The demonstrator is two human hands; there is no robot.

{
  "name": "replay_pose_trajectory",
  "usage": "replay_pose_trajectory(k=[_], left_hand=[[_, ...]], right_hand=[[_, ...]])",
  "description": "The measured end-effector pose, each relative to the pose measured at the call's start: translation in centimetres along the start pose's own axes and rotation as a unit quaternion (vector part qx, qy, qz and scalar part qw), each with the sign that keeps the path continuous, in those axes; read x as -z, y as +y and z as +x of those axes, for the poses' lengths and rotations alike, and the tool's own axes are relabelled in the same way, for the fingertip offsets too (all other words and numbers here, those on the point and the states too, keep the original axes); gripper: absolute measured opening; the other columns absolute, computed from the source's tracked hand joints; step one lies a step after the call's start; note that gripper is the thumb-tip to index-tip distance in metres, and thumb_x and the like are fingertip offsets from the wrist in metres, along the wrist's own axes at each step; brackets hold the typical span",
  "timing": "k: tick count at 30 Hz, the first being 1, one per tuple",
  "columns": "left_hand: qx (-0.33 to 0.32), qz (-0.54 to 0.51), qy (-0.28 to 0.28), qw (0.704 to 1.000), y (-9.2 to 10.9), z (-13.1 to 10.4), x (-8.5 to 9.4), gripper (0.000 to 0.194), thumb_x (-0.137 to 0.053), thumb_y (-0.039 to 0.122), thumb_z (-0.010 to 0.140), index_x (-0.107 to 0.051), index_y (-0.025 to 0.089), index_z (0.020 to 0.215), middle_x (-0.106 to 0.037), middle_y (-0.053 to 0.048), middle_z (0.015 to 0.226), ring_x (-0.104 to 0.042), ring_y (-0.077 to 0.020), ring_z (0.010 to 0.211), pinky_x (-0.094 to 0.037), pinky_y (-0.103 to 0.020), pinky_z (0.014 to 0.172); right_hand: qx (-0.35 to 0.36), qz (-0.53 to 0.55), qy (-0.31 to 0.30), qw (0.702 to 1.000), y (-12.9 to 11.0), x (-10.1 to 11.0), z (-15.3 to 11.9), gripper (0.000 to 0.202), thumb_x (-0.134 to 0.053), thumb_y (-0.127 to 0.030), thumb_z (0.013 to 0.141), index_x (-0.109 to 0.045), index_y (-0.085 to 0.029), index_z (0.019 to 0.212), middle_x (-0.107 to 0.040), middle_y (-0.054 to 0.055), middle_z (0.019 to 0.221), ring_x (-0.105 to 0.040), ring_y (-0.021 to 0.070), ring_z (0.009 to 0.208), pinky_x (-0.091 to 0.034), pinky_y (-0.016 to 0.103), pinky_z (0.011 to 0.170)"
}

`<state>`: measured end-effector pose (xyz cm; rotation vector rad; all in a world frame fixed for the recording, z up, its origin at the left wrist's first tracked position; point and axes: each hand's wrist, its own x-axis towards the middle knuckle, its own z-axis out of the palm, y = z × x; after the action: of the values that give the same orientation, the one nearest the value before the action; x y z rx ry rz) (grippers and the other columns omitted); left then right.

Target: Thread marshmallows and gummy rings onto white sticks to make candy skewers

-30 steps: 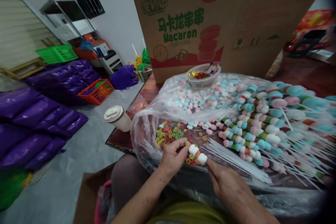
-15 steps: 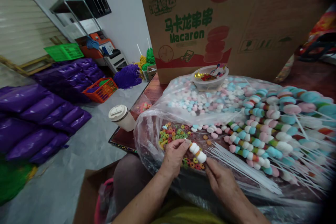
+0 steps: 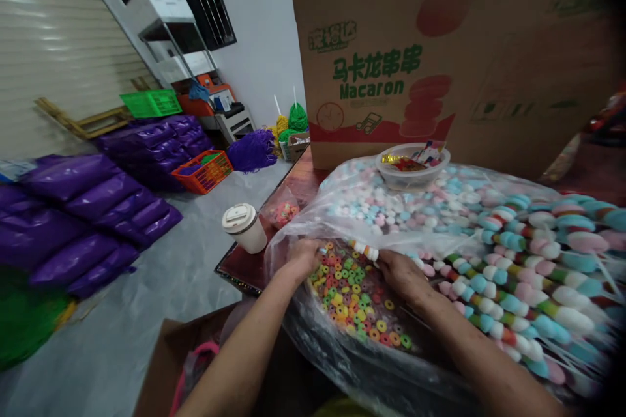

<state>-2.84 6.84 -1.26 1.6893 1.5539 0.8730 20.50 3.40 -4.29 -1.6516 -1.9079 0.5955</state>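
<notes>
My right hand [image 3: 403,275] is closed on the end of a marshmallow skewer [image 3: 363,249], threaded with white marshmallows and orange rings. The skewer points left above a heap of coloured cereal rings [image 3: 349,287]. At the heap's upper left edge is my left hand [image 3: 304,256], close to the rings and the clear plastic; its fingers are mostly hidden. Finished-looking skewers of pink, blue, white and green pieces [image 3: 518,280] lie in a pile to the right. Behind my hands, loose pastel marshmallows [image 3: 357,199] lie under clear plastic sheeting [image 3: 313,228].
A large cardboard box [image 3: 362,26] stands at the back of the table, with a plastic tub [image 3: 412,176] of wrappers before it. A lidded cup [image 3: 246,229] is near the left table edge. On the floor are purple bags [image 3: 92,221] and an orange basket [image 3: 208,176].
My hands have moved apart and farther forward. The left has let go of the skewer and gone to the rings' far left edge; the right carries the skewer. The view has shifted slightly.
</notes>
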Motion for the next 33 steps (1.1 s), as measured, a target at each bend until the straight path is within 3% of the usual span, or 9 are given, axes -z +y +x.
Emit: replay_pose_trajectory(k=[3, 5, 8, 11, 14, 16, 22, 27, 33], left_hand=[[0.001, -0.038, 0.001, 0.999, 0.5, -2.1, -1.0, 0.01, -0.06, 0.02, 0.065, -0.065, 0.017, 0.072, -0.062, -0.002, 0.066, -0.056, -0.0168, 0.066, -0.042, -0.027, 0.065], [0.036, -0.145, -0.018, 0.989, 1.3, -4.1, -2.1, 0.016, -0.058, 0.028, 0.069, -0.062, 0.015, 0.077, -0.06, -0.002, 0.064, -0.054, -0.0135, 0.058, -0.042, -0.024, 0.055], [0.112, -0.371, -0.09, 0.917, 3.3, -6.7, -3.5, 0.021, -0.064, 0.029, 0.065, -0.06, 0.013, 0.077, -0.059, -0.001, 0.063, -0.054, -0.0109, 0.054, -0.043, -0.022, 0.053], [0.135, -0.502, -0.184, 0.834, 5.4, -8.3, -4.3, 0.021, -0.069, 0.025, 0.062, -0.061, 0.012, 0.076, -0.063, -0.005, 0.075, -0.059, -0.0136, 0.068, -0.047, -0.027, 0.065], [0.136, -0.537, -0.228, 0.801, 6.7, -9.0, -4.7, 0.022, -0.071, 0.023, 0.061, -0.06, 0.012, 0.076, -0.064, -0.005, 0.077, -0.06, -0.0149, 0.068, -0.048, -0.029, 0.065], [0.138, -0.537, -0.234, 0.798, 7.1, -9.2, -4.8, 0.022, -0.071, 0.023, 0.061, -0.059, 0.012, 0.076, -0.063, -0.005, 0.074, -0.059, -0.0139, 0.063, -0.048, -0.028, 0.062], [0.136, -0.54, -0.245, 0.793, 7.6, -9.9, -4.6, 0.019, -0.071, 0.022, 0.061, -0.06, 0.012, 0.075, -0.062, -0.004, 0.074, -0.059, -0.0136, 0.065, -0.049, -0.029, 0.065], [0.11, -0.502, -0.206, 0.833, 8.6, -10.4, -5.1, 0.021, -0.072, 0.023, 0.06, -0.062, 0.012, 0.075, -0.063, -0.003, 0.071, -0.058, -0.012, 0.063, -0.047, -0.025, 0.062], [0.065, -0.447, -0.114, 0.885, 9.6, -10.7, -6.0, 0.025, -0.072, 0.028, 0.06, -0.057, 0.012, 0.072, -0.06, 0.0, 0.06, -0.054, -0.0088, 0.053, -0.044, -0.021, 0.054]], right_hand=[[0.003, 0.016, 0.003, 1.0, -0.3, 0.3, -1.6, 0.02, -0.041, -0.026, 0.079, -0.059, -0.016, 0.08, -0.06, 0.004, 0.07, -0.05, 0.0149, 0.063, -0.034, 0.025, 0.058], [0.01, 0.035, 0.006, 0.999, -0.8, 0.5, -3.4, 0.021, -0.04, -0.028, 0.08, -0.056, -0.016, 0.085, -0.059, 0.004, 0.072, -0.05, 0.0151, 0.067, -0.036, 0.026, 0.06], [-0.027, 0.201, 0.022, 0.979, -2.1, 1.0, -6.2, 0.023, -0.045, -0.036, 0.08, -0.052, -0.017, 0.09, -0.057, 0.002, 0.074, -0.048, 0.0124, 0.062, -0.037, 0.023, 0.054], [-0.119, 0.459, -0.002, 0.881, -3.7, 1.4, -8.3, 0.026, -0.053, -0.042, 0.076, -0.049, -0.019, 0.088, -0.055, -0.002, 0.064, -0.033, 0.0056, 0.042, -0.026, 0.019, 0.039], [-0.149, 0.562, -0.025, 0.813, -4.9, 2.1, -9.2, 0.029, -0.06, -0.041, 0.071, -0.049, -0.02, 0.088, -0.052, -0.005, 0.057, -0.025, 0.0027, 0.037, -0.019, 0.018, 0.036], [-0.146, 0.554, -0.005, 0.82, -5.3, 2.7, -9.4, 0.032, -0.064, -0.04, 0.068, -0.052, -0.02, 0.089, -0.049, -0.007, 0.054, -0.026, 0.0027, 0.037, -0.019, 0.018, 0.036], [-0.092, 0.455, 0.024, 0.885, -5.1, 3.5, -9.3, 0.028, -0.064, -0.04, 0.067, -0.057, -0.018, 0.082, -0.052, -0.003, 0.058, -0.043, 0.0078, 0.048, -0.032, 0.02, 0.041], [-0.125, 0.51, 0.09, 0.847, -6.0, 3.1, -9.1, 0.033, -0.064, -0.042, 0.066, -0.053, -0.018, 0.085, -0.052, -0.004, 0.058, -0.04, 0.0062, 0.043, -0.031, 0.019, 0.038], [-0.159, 0.566, 0.018, 0.809, -6.9, 3.3, -9.7, 0.032, -0.059, -0.048, 0.07, -0.051, -0.019, 0.082, -0.044, -0.008, 0.046, -0.027, 0.0029, 0.032, -0.017, 0.017, 0.032]])
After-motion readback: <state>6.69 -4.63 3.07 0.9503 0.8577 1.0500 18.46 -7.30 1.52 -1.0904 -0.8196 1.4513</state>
